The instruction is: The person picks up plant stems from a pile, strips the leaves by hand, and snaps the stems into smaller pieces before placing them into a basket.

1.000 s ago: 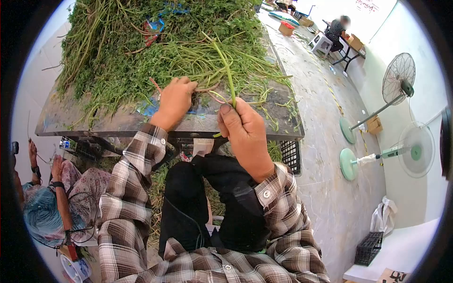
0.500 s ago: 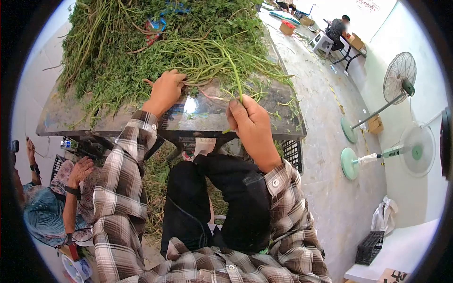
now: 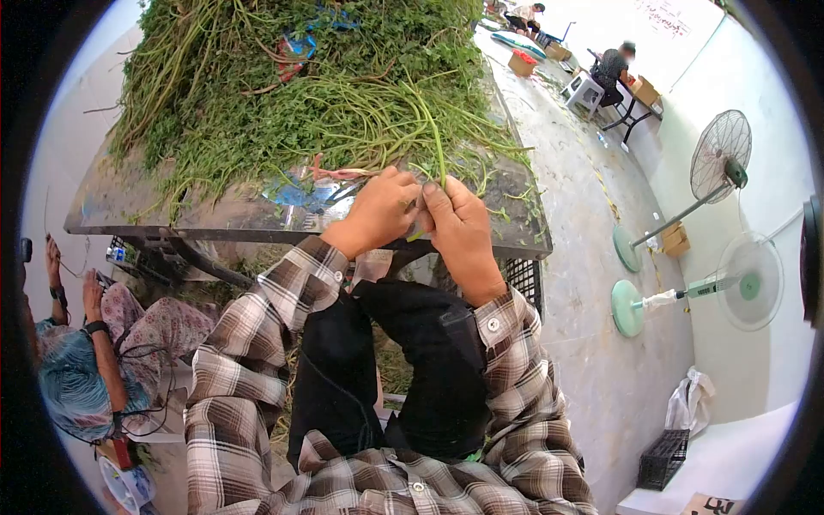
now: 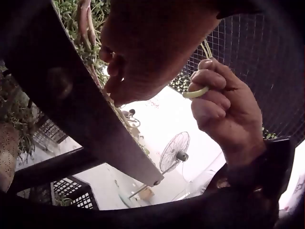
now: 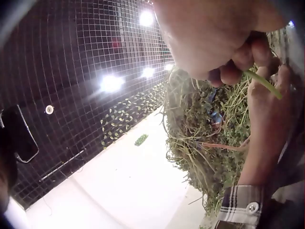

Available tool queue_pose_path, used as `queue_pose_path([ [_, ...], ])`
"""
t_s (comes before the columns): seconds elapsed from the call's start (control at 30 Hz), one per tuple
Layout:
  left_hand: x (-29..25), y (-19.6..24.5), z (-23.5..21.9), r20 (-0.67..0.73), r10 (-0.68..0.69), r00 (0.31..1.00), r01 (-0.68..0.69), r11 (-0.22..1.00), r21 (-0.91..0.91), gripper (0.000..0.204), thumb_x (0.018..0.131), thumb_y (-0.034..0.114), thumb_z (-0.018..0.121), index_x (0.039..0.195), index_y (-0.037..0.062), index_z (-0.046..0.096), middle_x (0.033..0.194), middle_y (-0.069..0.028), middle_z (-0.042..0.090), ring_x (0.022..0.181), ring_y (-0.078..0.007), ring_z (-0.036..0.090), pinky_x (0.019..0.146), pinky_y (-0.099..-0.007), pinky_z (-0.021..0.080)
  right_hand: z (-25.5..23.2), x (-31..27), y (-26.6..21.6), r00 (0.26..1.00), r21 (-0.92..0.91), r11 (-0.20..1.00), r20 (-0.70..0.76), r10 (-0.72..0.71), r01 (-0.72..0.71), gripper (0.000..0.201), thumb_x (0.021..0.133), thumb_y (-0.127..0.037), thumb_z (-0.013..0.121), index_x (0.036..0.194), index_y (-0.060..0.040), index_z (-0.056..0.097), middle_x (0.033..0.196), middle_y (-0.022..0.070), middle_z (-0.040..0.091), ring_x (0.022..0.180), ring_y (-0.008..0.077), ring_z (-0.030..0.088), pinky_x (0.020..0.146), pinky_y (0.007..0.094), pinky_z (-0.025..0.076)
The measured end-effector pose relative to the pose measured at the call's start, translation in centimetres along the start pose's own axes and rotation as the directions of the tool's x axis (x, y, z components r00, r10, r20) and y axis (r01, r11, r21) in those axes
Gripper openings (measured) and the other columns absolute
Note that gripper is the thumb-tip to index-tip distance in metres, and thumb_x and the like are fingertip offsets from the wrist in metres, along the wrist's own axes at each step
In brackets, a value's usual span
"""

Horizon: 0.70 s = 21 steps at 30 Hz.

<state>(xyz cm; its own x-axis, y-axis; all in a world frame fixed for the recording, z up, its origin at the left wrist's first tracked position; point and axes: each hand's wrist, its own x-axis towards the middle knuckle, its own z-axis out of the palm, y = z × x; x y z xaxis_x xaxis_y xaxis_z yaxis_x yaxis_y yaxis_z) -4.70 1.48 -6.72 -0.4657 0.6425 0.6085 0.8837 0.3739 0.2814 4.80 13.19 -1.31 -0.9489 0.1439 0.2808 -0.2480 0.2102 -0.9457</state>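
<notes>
My right hand (image 3: 463, 232) pinches a long green leafy-plant stem (image 3: 440, 150) between thumb and fingers, above the front edge of the table (image 3: 142, 202). The stem's upper part leans over the heap, and its lower end (image 4: 195, 93) pokes out below the fingers in the left wrist view. Close against the right fingertips is my left hand (image 3: 378, 215), its fingers bent; I cannot tell whether they pinch anything. Reddish stems (image 3: 335, 172) lie on the table beyond the left hand. A large heap of leafy green stems (image 3: 257, 112) covers most of the tabletop.
A black plastic crate (image 3: 524, 273) stands under the table's right side. Standing fans (image 3: 721, 159) line the right wall. At left sits a person (image 3: 86, 369) with raised hands; another person (image 3: 611, 67) sits at a far table. Blue-and-red plastic (image 3: 296, 56) shows in the heap.
My left hand first drew left with a reddish stem, then came right to meet the right hand. Reddish stems now lie on the table. My right hand keeps its hold on the green stem.
</notes>
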Motion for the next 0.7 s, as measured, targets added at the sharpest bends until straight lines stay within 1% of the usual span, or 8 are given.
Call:
queue_pose_path([
  [0.13, 0.2, -0.5, 1.5, 0.013, -0.086, 0.996, 0.086, 0.996, 0.019, 0.013, 0.064, 0.009, 0.063, 0.071, 0.0015, 0.056, 0.082, -0.0124, 0.052, 0.084, -0.0329, 0.05, 0.073, -0.0411, 0.043, -0.1, 0.2, 0.5, 1.0, -0.013, 1.0, -0.002, -0.009, 0.009, 0.027, 0.092, -0.019, 0.048, 0.07, -0.0027, 0.048, 0.056, 0.0012, 0.046, 0.052, 0.0096, 0.043, 0.048, 0.0268, 0.035],
  [0.33, -0.3, -0.8, 1.5, 0.001, -0.12, 0.993, 0.119, 0.993, 0.021, 0.011, 0.077, 0.007, 0.053, 0.087, 0.0015, 0.053, 0.082, -0.0143, 0.053, 0.085, -0.0348, 0.051, 0.072, -0.0435, 0.043, -0.5, 0.0, 0.3, 0.999, 0.064, 0.997, -0.019, 0.043, -0.042, 0.025, 0.092, -0.018, 0.048, 0.072, -0.0025, 0.05, 0.057, 0.001, 0.048, 0.052, 0.0084, 0.043, 0.047, 0.0257, 0.034],
  [0.4, -0.1, -1.2, 1.2, -0.059, -0.359, 0.931, 0.344, 0.922, -0.177, 0.012, 0.081, 0.008, 0.051, 0.088, -0.0009, 0.054, 0.085, -0.0164, 0.055, 0.086, -0.0345, 0.053, 0.073, -0.0415, 0.043, -0.5, 0.0, 0.3, 0.999, 0.078, 0.996, -0.021, 0.048, -0.046, 0.026, 0.092, -0.018, 0.048, 0.072, -0.0025, 0.05, 0.057, 0.0011, 0.048, 0.051, 0.0081, 0.042, 0.047, 0.0253, 0.034],
  [0.5, 0.6, -1.9, -0.1, -0.095, -0.486, 0.869, 0.42, 0.825, -0.377, 0.015, 0.085, 0.01, 0.049, 0.09, -0.0025, 0.055, 0.085, -0.0174, 0.057, 0.083, -0.0325, 0.055, 0.072, -0.0383, 0.044, -0.8, 0.1, 0.5, 0.996, 0.13, 0.988, -0.003, 0.089, -0.088, 0.025, 0.091, -0.019, 0.048, 0.073, -0.0029, 0.051, 0.057, 0.0007, 0.048, 0.049, 0.0071, 0.041, 0.045, 0.0242, 0.033],
  [0.53, 0.8, -1.5, -0.9, -0.026, -0.568, 0.823, 0.49, 0.732, -0.473, 0.016, 0.086, 0.012, 0.049, 0.09, -0.0025, 0.056, 0.08, -0.0143, 0.059, 0.073, -0.0246, 0.057, 0.068, -0.034, 0.044, -0.9, 0.2, 0.6, 0.992, 0.165, 0.978, 0.021, 0.124, -0.126, 0.023, 0.091, -0.019, 0.049, 0.074, -0.0031, 0.052, 0.057, 0.0001, 0.048, 0.048, 0.0064, 0.041, 0.044, 0.0234, 0.032],
  [0.57, 0.8, -1.6, -0.9, -0.027, -0.568, 0.822, 0.49, 0.732, -0.473, 0.016, 0.086, 0.012, 0.049, 0.09, -0.0025, 0.056, 0.08, -0.0143, 0.059, 0.073, -0.0246, 0.057, 0.068, -0.034, 0.044, -0.9, 0.2, 0.6, 0.992, 0.165, 0.978, 0.021, 0.124, -0.126, 0.023, 0.091, -0.019, 0.049, 0.074, -0.0031, 0.052, 0.057, 0.0001, 0.048, 0.048, 0.0064, 0.041, 0.044, 0.0234, 0.032],
  [0.63, 0.7, -1.8, -1.1, -0.001, -0.548, 0.836, 0.425, 0.65, -0.63, 0.013, 0.09, 0.013, 0.048, 0.093, 0.0014, 0.055, 0.072, -0.0009, 0.053, 0.063, -0.008, 0.048, 0.057, -0.0247, 0.041, -0.9, 0.3, 0.6, 0.976, 0.293, 0.931, 0.079, 0.202, -0.216, 0.02, 0.092, -0.021, 0.049, 0.084, -0.0026, 0.053, 0.058, -0.0018, 0.043, 0.044, 0.0042, 0.033, 0.038, 0.0195, 0.027],
  [0.7, 0.2, -1.5, -1.1, 0.017, -0.545, 0.838, 0.43, 0.642, -0.635, 0.013, 0.09, 0.013, 0.048, 0.093, 0.0017, 0.055, 0.073, -0.0004, 0.053, 0.063, -0.0075, 0.048, 0.057, -0.0237, 0.042, -0.7, 0.6, 0.8, 0.972, 0.341, 0.911, 0.085, 0.217, -0.233, 0.018, 0.092, -0.02, 0.049, 0.085, -0.0036, 0.052, 0.059, -0.002, 0.042, 0.044, 0.0044, 0.033, 0.039, 0.0197, 0.027],
])
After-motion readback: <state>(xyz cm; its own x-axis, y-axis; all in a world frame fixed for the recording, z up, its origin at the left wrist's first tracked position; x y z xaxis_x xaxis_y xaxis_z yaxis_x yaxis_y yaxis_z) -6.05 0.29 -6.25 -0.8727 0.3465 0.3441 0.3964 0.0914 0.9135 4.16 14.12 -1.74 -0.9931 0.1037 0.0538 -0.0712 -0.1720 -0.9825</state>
